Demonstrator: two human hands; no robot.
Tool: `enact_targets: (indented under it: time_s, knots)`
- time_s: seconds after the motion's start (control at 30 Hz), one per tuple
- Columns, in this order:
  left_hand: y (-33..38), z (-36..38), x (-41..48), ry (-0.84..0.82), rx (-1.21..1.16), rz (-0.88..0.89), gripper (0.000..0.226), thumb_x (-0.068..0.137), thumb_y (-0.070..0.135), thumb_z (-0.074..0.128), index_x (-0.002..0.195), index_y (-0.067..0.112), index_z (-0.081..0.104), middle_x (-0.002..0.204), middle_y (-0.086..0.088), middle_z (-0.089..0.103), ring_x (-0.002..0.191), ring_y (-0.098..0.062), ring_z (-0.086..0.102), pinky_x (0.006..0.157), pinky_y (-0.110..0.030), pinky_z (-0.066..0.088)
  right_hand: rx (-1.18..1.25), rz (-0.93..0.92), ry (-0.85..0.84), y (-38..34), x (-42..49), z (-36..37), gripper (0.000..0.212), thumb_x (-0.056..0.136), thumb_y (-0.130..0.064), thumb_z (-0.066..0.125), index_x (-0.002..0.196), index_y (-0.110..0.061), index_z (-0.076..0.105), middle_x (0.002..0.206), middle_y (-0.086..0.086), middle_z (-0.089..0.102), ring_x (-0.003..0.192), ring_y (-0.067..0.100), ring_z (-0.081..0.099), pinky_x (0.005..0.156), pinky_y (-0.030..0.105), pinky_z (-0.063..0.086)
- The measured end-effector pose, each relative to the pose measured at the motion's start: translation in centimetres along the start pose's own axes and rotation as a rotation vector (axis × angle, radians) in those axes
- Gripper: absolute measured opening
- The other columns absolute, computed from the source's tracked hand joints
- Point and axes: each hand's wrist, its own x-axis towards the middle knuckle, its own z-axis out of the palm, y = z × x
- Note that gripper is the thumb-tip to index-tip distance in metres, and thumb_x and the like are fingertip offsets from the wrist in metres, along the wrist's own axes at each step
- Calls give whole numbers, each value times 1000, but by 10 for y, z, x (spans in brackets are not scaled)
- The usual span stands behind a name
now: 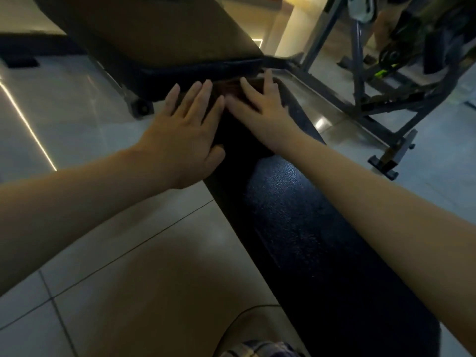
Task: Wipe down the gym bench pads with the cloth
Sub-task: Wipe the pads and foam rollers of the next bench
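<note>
Both hands are pictured laid flat, fingers straight and spread, at the far end of a long black seat pad [296, 228]. The left hand [185, 132] is placed over the pad's left edge, with its thumb lying on the dark surface. The right hand [260, 104] is set just beside it to the right, and its forefinger is angled toward the left hand's fingertips. Nothing is gripped or pinched by either hand.

A dark brownish cloth [229, 87] is pressed beneath the right hand's fingers and is seen between the two hands. It is held down at the far end of the seat pad, just short of the raised back pad [154, 34]. How far the cloth reaches under the left hand cannot be told in the dim light.

The seat pad is shown running from the near right corner of the scene toward the far centre, and a patch of its textured covering is caught by light. Both bare forearms are stretched out from the near side, the right one along the pad.

A pale tiled floor [116, 253] is seen on either side, marked at the left by a thin bright reflected line [28, 124]. The grey metal frame [360, 81] of another exercise machine is seen at the far right, well apart from the hands. A strip of checked fabric [257, 350] is visible at the near edge.
</note>
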Motion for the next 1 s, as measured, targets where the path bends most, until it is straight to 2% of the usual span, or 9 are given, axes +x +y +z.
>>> enact_targets:
  time_s: [0.1,0.2,0.33,0.43,0.53,0.63,0.77,0.87,1.0]
  knots:
    - [-8,8,10,-143,45,-45,85,97,60,18,153,8,-18,162,-15,-21,150,-26,-17,120,-38,-10,-216,-169,46,17,2,8,73,95,-58,45,155,-34,11,162,-2,-16,149,21,-14,117,51,-10]
    - [-9,15,8,-86,-10,-43,95,91,66,18,151,3,-20,160,-16,-25,149,-25,-20,120,-35,-9,-245,-170,45,24,4,30,62,99,-53,33,154,-33,13,164,-4,-2,150,17,-5,121,50,-2]
    - [-6,23,2,-5,-86,-41,104,82,74,7,149,1,-25,155,-18,-36,146,-28,-28,120,-36,-13,-189,-155,74,31,-47,42,72,88,-56,13,155,-31,11,163,-7,-1,149,12,-7,121,36,-5]
    - [-3,24,3,-38,-56,-59,110,77,76,8,145,-1,-31,149,-22,-43,143,-32,-34,117,-37,-18,-148,-50,-9,28,-92,44,78,83,-66,12,154,-35,1,161,-12,-15,146,5,-19,119,32,-12]
    - [-2,24,3,-31,-31,-67,106,77,75,-1,141,-3,-33,149,-25,-42,143,-35,-33,120,-41,-15,-183,107,-41,7,-72,48,85,86,-79,21,154,-35,-5,160,-9,-21,146,11,-21,119,43,-14]
    - [-3,27,4,-21,-47,-76,98,80,71,-5,140,-1,-34,151,-23,-40,144,-34,-32,120,-41,-15,-193,113,39,-7,-23,52,65,98,-59,28,154,-40,0,162,-9,-15,148,17,-17,117,53,-14]
    - [-3,27,5,22,-76,-70,104,73,72,-16,146,-1,-28,155,-23,-33,146,-34,-28,121,-41,-13,-172,92,77,-9,40,40,54,100,-57,27,151,-46,16,163,-11,-1,150,19,-7,116,56,-10]
    - [-2,21,5,-35,-31,-85,104,79,73,-4,148,-3,-23,156,-24,-30,146,-35,-26,122,-43,-10,-130,137,72,-19,72,32,51,100,-57,27,148,-42,30,163,-9,7,150,21,-3,117,58,-7]
    - [-1,16,4,-92,18,-67,102,84,70,8,150,-3,-18,158,-24,-26,147,-35,-24,122,-42,-9,-141,4,64,2,46,30,49,102,-48,31,150,-41,25,163,-10,7,150,19,0,119,55,-3]
